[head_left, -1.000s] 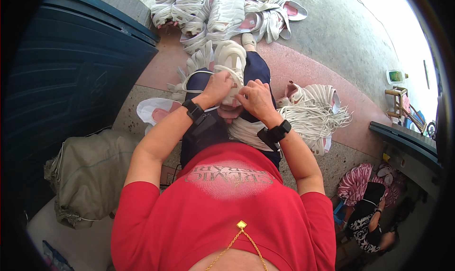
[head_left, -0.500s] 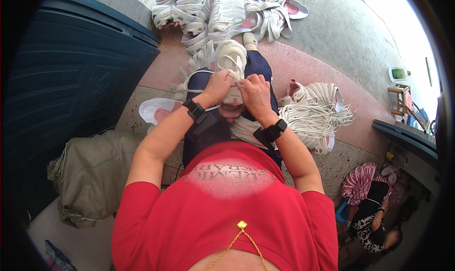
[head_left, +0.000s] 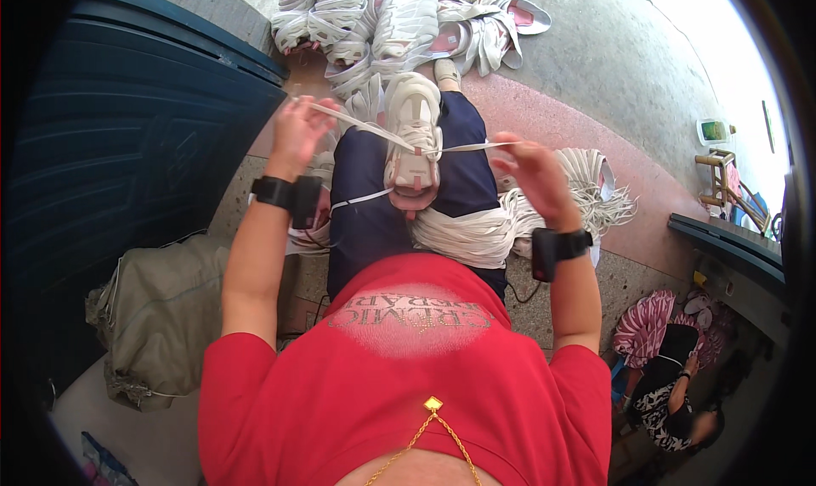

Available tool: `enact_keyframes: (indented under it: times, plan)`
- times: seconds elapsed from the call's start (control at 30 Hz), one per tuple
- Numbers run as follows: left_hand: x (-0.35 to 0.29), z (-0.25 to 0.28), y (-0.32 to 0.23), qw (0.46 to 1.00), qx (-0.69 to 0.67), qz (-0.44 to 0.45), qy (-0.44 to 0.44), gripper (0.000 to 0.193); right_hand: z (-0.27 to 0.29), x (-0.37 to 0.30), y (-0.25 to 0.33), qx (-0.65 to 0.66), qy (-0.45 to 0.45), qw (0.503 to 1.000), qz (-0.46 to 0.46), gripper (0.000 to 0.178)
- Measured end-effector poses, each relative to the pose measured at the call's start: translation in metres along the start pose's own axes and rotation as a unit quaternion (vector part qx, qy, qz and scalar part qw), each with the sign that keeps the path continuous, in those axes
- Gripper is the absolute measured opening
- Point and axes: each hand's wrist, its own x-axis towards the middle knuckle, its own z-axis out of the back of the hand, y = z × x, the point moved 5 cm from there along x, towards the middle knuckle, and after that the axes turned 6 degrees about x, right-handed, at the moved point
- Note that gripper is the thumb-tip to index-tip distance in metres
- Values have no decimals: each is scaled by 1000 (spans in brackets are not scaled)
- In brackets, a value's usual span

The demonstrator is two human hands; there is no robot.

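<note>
Head view, the only one I have. My left hand [head_left: 299, 133] is raised beside the shoe, its fingers curled in and pinched on one end of a flat white lace [head_left: 361, 126]. The lace runs taut from those fingertips down to the eyelets of a white sneaker [head_left: 413, 137]. My right hand [head_left: 535, 176] is out on the other side, fingers [head_left: 508, 146] loosely bent and closed on the second lace end [head_left: 467, 147], which stretches back to the same eyelets. The two hands are well apart, with the sneaker between them and slightly below the line of the fingertips. It rests sole down on my lap, across the dark blue trousers [head_left: 374, 222], toe pointing away from me.

Just below the right fingers lies a bundle of white laces [head_left: 476, 231], partly on my thigh and partly on the floor. Beyond both hands, further out, a pile of white and pink sneakers [head_left: 382, 18] sits on the ground. Each wrist carries a black band [head_left: 274, 192].
</note>
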Motion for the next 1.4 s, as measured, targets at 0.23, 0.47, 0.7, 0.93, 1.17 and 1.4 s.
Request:
enact_keyframes:
  times: [0.23, 0.47, 0.7, 0.93, 1.17, 1.4]
  plan:
    - [-16, 237, -136, 981, -165, -63, -76, 18, 270, -179, 13, 534, -189, 781, 262, 10]
    - [-9, 54, -21, 980, 198, -11, 6, 18, 31, 7, -38, -73, -186, 979, -42, 32]
    - [-34, -53, 52, 934, 335, 30, 119, 17, -78, 75, -64, -565, 59, 772, 287, 34]
    - [-36, -46, 80, 803, 565, -176, 61, 28, -96, 86, -67, -633, 154, 705, 281, 25]
    - [-43, -64, 82, 662, 703, -253, 62, 28, -52, 84, -64, -415, 53, 894, 161, 27]
    - [-46, -69, 74, 593, 750, -278, 96, 16, -68, 88, -65, -486, 102, 830, 252, 24]
